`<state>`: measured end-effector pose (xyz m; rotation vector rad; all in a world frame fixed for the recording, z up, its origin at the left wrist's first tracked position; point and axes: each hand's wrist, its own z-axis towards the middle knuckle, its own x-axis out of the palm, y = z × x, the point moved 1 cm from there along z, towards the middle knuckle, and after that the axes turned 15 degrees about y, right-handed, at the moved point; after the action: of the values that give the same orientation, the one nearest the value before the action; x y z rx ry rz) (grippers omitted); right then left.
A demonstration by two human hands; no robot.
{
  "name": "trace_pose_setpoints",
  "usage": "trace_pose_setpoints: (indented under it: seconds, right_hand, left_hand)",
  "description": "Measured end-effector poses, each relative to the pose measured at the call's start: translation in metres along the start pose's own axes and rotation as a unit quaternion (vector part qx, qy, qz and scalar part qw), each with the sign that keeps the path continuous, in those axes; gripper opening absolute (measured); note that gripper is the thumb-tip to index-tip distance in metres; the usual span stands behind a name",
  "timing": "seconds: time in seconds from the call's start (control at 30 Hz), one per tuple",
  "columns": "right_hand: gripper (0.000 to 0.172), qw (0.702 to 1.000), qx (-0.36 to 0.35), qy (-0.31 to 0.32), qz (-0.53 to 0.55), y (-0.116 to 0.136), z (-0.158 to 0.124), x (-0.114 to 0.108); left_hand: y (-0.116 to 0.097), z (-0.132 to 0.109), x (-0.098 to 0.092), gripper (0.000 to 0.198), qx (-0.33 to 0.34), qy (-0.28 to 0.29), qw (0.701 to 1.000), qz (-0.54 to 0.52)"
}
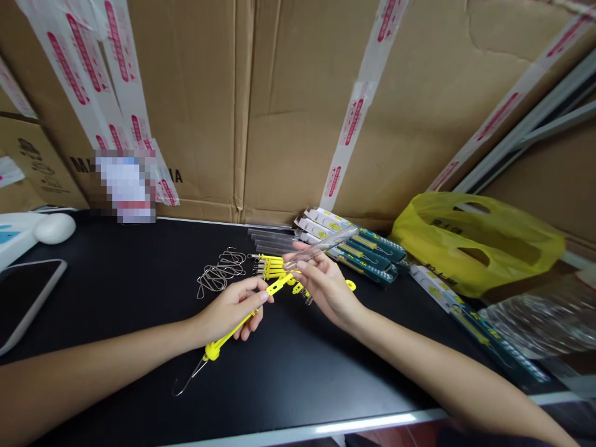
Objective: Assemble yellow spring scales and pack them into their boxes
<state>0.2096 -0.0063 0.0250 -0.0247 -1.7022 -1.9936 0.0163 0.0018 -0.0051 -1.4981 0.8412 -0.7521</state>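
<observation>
Reaches in from the near left with the left hand [242, 304], wrist low, thumb and bent fingers pinching a yellow plastic rod [230, 334]. Slants through that grip, with a metal hook [190, 377] at the near-left end and a slotted yellow strip [279, 284] at the thumb tip; hard to tell the join under the fingers. Comes in from the near right with the right hand [333, 288], fingers curled, pinching a clear plastic tube [333, 242] just beyond the strip. Lie just past the hands: a bunch of yellow rods [272, 268], and left of it, bent wire hooks [221, 273]. Spread across the black tabletop [125, 267]: a phone [30, 304] at left, printed packages [372, 248] far right, beside a yellow plastic bag [465, 248]. Stand behind: taped cardboard boxes [200, 112].
</observation>
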Motion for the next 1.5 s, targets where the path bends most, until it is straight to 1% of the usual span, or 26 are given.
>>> trace_pose_setpoints:
  seconds: [0.13, 0.37, 0.6, 0.8, 1.0, 1.23, 1.3, 1.5]
  right_hand:
    - [0.034, 1.0, 0.005, 0.0, 0.001, -0.005, -0.002, 0.0]
    - [0.032, 1.0, -0.007, -0.002, -0.009, -0.002, -0.003, 0.0]
    - [0.027, 0.999, -0.005, 0.032, -0.018, -0.004, -0.004, 0.001]
    - [0.029, 0.999, -0.008, 0.026, -0.034, -0.003, -0.006, 0.004]
    - [0.029, 0.998, -0.001, 0.054, -0.037, -0.006, -0.008, 0.007]
    - [0.028, 0.995, 0.022, 0.092, -0.031, -0.009, -0.012, 0.01]
    - [0.028, 0.994, 0.033, 0.104, -0.032, -0.011, -0.012, 0.01]
    - [0.028, 0.988, 0.056, 0.136, -0.037, -0.016, -0.014, 0.012]
  left_hand:
    - [-0.001, -0.001, 0.0, 0.031, 0.0, -0.003, 1.0, -0.001]
    - [-0.002, 0.0, 0.0, 0.031, -0.003, -0.007, 1.0, -0.002]
    - [-0.003, 0.0, 0.0, 0.033, 0.002, -0.017, 1.0, -0.021]
    - [-0.003, 0.0, 0.0, 0.034, 0.002, -0.025, 0.999, -0.026]
    - [-0.001, 0.0, 0.0, 0.032, -0.002, -0.021, 1.0, -0.01]
    - [0.0, -0.001, 0.002, 0.028, 0.012, -0.017, 1.0, -0.007]
    - [-0.002, -0.002, 0.004, 0.031, 0.022, -0.019, 1.0, 0.0]
    - [-0.006, -0.004, 0.006, 0.058, 0.051, -0.008, 0.999, -0.011]
